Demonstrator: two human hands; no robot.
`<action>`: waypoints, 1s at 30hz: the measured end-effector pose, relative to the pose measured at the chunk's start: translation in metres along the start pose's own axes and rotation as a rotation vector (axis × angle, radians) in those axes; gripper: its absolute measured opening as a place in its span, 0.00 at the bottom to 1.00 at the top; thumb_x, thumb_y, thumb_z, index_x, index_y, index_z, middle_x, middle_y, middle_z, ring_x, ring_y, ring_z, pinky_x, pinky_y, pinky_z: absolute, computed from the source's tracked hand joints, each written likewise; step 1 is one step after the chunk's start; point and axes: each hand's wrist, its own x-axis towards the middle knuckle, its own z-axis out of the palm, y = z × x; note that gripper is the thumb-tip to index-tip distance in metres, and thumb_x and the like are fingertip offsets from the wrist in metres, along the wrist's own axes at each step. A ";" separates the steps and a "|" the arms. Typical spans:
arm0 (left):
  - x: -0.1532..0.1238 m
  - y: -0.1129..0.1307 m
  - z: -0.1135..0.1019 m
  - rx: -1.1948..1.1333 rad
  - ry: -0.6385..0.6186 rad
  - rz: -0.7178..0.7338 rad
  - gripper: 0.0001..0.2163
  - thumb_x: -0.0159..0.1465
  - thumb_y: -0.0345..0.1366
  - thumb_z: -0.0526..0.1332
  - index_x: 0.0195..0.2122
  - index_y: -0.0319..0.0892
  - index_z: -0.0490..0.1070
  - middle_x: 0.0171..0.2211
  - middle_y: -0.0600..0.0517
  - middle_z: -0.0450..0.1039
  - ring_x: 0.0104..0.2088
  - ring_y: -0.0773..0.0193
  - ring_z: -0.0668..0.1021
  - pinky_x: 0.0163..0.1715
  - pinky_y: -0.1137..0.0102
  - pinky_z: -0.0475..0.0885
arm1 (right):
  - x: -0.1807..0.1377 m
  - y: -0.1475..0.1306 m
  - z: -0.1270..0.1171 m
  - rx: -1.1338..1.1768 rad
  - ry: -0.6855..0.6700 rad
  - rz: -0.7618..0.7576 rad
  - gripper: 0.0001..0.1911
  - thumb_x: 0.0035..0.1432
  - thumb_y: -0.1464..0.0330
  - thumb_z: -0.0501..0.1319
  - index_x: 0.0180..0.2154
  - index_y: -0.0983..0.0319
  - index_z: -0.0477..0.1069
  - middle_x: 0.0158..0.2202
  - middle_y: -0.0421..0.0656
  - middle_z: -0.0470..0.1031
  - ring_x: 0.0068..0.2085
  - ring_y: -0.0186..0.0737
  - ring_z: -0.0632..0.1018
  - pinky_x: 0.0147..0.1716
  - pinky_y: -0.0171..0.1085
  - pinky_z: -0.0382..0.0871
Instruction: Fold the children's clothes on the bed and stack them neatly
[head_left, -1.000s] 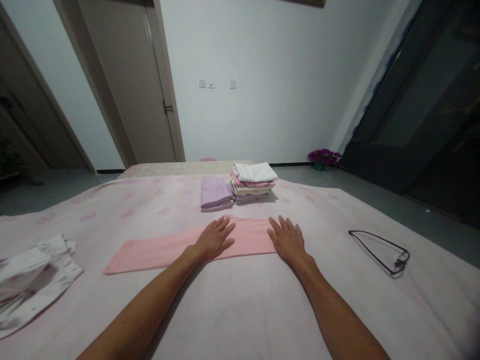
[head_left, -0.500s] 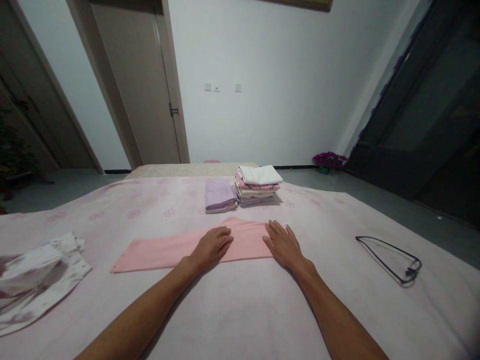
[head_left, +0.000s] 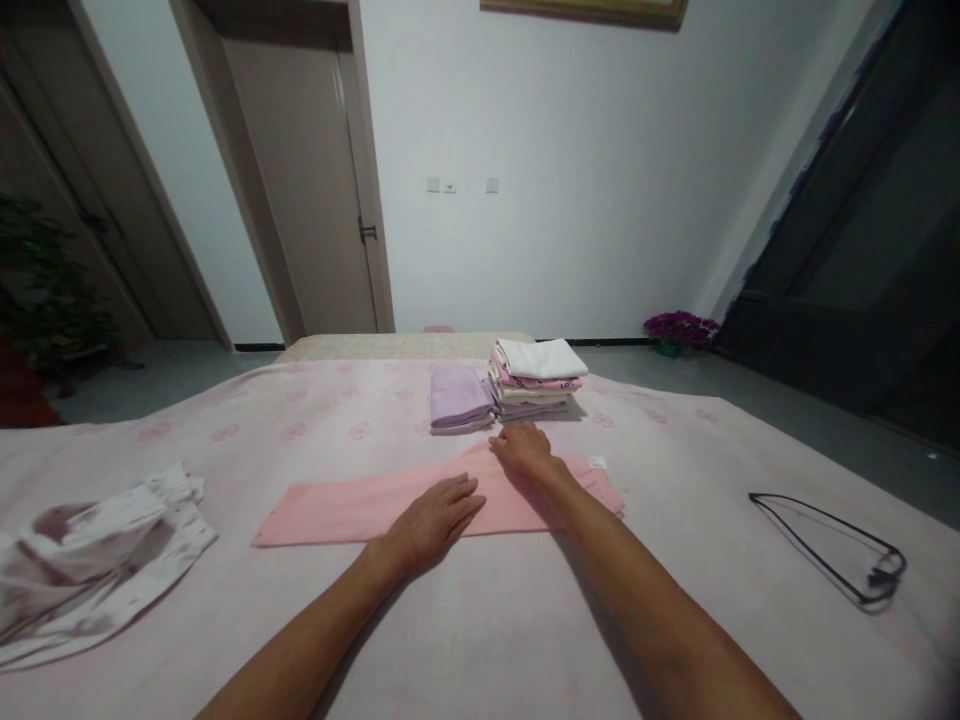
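A pair of pink pants (head_left: 337, 512), folded lengthwise into a long strip, lies across the bed in front of me. A small white label shows at its right end. My left hand (head_left: 439, 515) rests flat on the middle of the pants, fingers stretched out and pointing right. At the far edge, where the fabric juts out in a point, my right hand (head_left: 523, 447) is curled with its fingers closed on the cloth. Its thumb is hidden, and the forearm crosses over the right part of the pants.
Beyond the pants stand a folded lilac garment (head_left: 459, 398) and a stack of folded clothes (head_left: 541, 360) with a white one on top. A crumpled white patterned garment (head_left: 97, 570) lies at left. Black-framed glasses (head_left: 832, 545) lie at right on the pale pink bedsheet (head_left: 465, 640).
My right hand has moved from the right end of the pants to their far edge and curled there, uncovering the label. My left hand stays on the cloth. The view has shifted slightly left.
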 end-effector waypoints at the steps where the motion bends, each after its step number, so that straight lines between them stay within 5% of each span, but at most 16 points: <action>1: 0.000 0.000 0.000 0.006 0.002 0.002 0.18 0.74 0.40 0.50 0.61 0.46 0.70 0.63 0.44 0.68 0.64 0.54 0.69 0.63 0.55 0.67 | 0.005 -0.005 0.004 0.010 -0.012 -0.006 0.17 0.64 0.58 0.58 0.34 0.61 0.79 0.43 0.52 0.80 0.48 0.51 0.75 0.45 0.42 0.62; 4: -0.001 -0.001 0.001 0.013 0.016 0.010 0.18 0.74 0.40 0.50 0.60 0.46 0.70 0.63 0.44 0.69 0.64 0.54 0.70 0.64 0.55 0.67 | 0.013 -0.009 0.016 0.062 -0.035 -0.041 0.13 0.58 0.56 0.64 0.31 0.60 0.77 0.40 0.49 0.80 0.45 0.48 0.76 0.41 0.39 0.62; 11: 0.003 0.003 -0.004 0.064 -0.014 0.037 0.18 0.75 0.38 0.48 0.61 0.47 0.70 0.63 0.45 0.68 0.66 0.53 0.67 0.65 0.52 0.63 | 0.016 0.004 0.033 0.250 0.035 -0.145 0.12 0.66 0.58 0.55 0.43 0.58 0.71 0.38 0.39 0.79 0.37 0.38 0.76 0.34 0.33 0.62; 21: 0.003 0.002 -0.009 0.118 -0.144 -0.064 0.22 0.74 0.42 0.46 0.68 0.51 0.59 0.70 0.45 0.55 0.70 0.51 0.59 0.67 0.47 0.53 | 0.025 0.008 0.052 0.192 0.154 -0.167 0.10 0.66 0.62 0.58 0.47 0.54 0.73 0.47 0.40 0.79 0.47 0.41 0.77 0.45 0.37 0.65; 30: 0.004 -0.007 -0.001 0.076 -0.179 -0.131 0.26 0.73 0.48 0.47 0.71 0.49 0.52 0.71 0.43 0.52 0.71 0.51 0.56 0.68 0.48 0.51 | -0.017 0.027 0.029 -0.033 0.160 -0.144 0.23 0.71 0.62 0.49 0.61 0.62 0.66 0.59 0.52 0.72 0.59 0.48 0.69 0.60 0.45 0.54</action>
